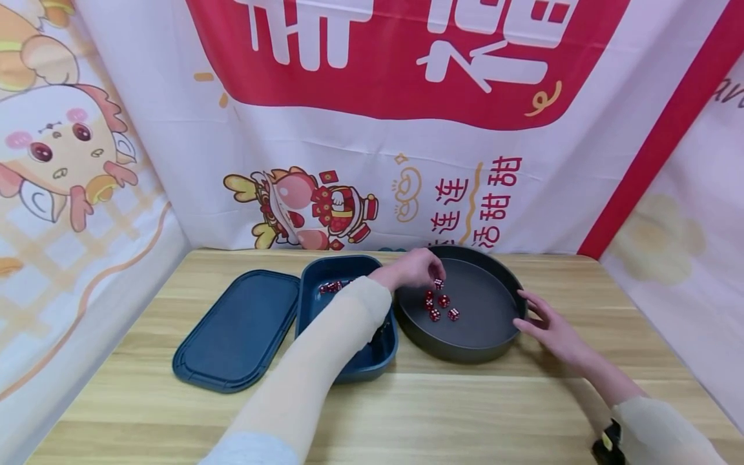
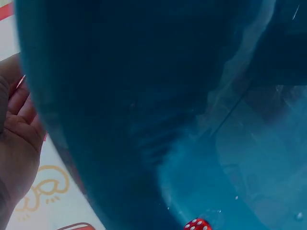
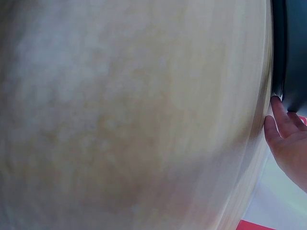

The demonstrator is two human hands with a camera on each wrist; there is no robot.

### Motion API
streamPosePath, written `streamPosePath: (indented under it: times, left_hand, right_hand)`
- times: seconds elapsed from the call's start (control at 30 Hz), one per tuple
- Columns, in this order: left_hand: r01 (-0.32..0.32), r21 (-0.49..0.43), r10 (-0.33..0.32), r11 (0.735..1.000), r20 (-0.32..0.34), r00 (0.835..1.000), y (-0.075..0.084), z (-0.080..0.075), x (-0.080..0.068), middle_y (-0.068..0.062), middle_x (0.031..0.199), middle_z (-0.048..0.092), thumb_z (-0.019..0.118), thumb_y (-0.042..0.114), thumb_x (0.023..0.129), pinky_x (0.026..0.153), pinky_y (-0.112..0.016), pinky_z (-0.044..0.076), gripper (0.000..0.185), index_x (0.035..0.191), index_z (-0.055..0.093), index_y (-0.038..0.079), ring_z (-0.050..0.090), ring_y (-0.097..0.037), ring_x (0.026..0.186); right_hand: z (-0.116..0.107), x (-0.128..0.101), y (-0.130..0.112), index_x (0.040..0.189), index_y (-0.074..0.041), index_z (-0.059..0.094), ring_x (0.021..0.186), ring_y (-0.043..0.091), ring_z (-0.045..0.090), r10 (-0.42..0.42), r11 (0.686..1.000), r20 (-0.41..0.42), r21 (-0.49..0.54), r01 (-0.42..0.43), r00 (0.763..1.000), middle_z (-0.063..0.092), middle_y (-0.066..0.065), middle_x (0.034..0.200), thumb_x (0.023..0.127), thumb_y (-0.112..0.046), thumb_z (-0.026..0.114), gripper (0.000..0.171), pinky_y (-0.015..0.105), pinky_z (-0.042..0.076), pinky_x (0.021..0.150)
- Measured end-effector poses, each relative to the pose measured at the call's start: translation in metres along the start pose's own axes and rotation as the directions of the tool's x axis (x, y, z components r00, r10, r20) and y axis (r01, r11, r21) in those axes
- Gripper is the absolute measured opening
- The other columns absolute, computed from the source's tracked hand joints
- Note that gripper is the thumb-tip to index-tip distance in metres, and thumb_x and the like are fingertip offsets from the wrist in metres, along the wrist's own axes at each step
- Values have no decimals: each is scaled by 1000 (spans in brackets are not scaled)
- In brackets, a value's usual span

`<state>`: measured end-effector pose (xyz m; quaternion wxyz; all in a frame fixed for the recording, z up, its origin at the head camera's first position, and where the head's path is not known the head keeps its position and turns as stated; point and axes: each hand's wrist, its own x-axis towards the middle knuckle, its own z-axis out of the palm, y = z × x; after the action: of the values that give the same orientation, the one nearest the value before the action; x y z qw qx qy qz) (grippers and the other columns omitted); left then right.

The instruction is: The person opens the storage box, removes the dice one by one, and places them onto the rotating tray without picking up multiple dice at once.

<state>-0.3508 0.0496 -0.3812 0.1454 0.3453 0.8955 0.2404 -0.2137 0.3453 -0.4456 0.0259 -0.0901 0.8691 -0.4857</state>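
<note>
My left hand [image 1: 415, 268] reaches across the blue box and pinches a red die [image 1: 438, 284] at its fingertips, over the left part of a round dark grey pan [image 1: 482, 303]. Several red dice with white dots [image 1: 444, 301] lie beneath it on the pan's floor. More red dice [image 1: 331, 287] sit in the deep blue box [image 1: 310, 307], partly hidden by my left forearm; one die [image 2: 197, 224] shows low in the left wrist view. My right hand [image 1: 549, 329] rests spread fingertips against the pan's right rim, holding nothing else.
A flat blue lid [image 1: 238, 329] lies on the wooden table [image 1: 442, 413], left of the box. The box and pan stand side by side, close together. Printed cloth [image 1: 372, 161] hangs behind the table and along both sides.
</note>
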Motion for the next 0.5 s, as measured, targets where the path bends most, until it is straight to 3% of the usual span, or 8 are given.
streamPosePath:
  times: [0.2,0.4,0.5]
  left_hand:
    - [-2,-14,2,1000,1,1000,-1,4,3,6,89,65,74,9,87,75,-22,48,19,106,73,10,59,-11,83]
    - [1,-27,-2,1000,-18,1000,-1,7,7,3,92,66,74,7,86,75,-22,49,20,107,73,8,60,-10,82]
    - [-3,-60,2,998,-28,1000,-4,6,8,0,97,67,73,5,87,76,-22,49,22,109,72,7,60,-10,84]
  right_hand:
    - [0,1,0,151,-2,23,128,55,35,-5,1000,5,25,5,1000,18,35,151,99,-18,59,66,29,44,93]
    - [1,1,-1,152,-3,22,128,56,36,-3,1000,0,8,3,1000,19,35,151,99,-17,59,66,54,37,98]
    - [1,1,-1,151,-2,22,128,56,36,1,1000,-6,1,-1,1000,19,35,151,99,-17,59,66,54,38,98]
